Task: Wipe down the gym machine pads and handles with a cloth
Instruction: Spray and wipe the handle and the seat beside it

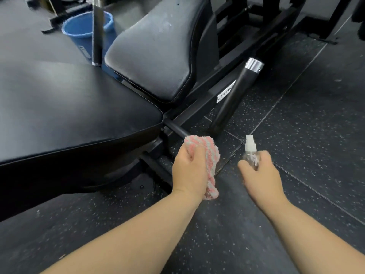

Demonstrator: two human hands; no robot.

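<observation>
My left hand grips a bunched pink-and-white cloth just off the corner of the big black seat pad, with the cloth's top against the end of a thin black bar that sticks out under the pad. My right hand holds a small clear spray bottle upright, its white nozzle on top. A second black pad slopes away behind the first. A black handle with a chrome cap rises from the frame on the right, and another handle stands upright at the left.
A blue bucket stands on the floor behind the pads, beside the left handle. The black machine frame runs diagonally to the upper right. Speckled black rubber floor tiles spread to the right and toward me.
</observation>
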